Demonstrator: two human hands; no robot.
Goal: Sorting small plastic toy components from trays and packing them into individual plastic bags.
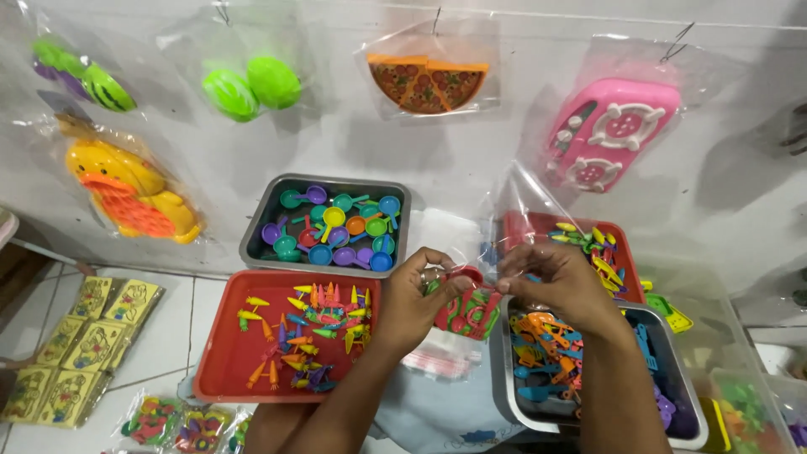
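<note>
My left hand (414, 296) and my right hand (556, 284) both pinch a small clear plastic bag (467, 309) holding red and green toy pieces, raised over my lap between the trays. Each hand grips one side of the bag's top. Left of my left hand lies a red tray (220, 361) of small carrot-shaped toys in several colours. Under my right hand stands a steel tray (683, 395) of orange and blue toy utensils.
A steel tray (255, 229) of coloured toy pans sits at the back. A red tray (519, 225) of toy cutlery lies behind my right hand. Bagged toys hang on the wall: pizza (427, 82), pink stove (611, 130), yellow duck (130, 189). Yellow packets (71, 349) lie on the floor.
</note>
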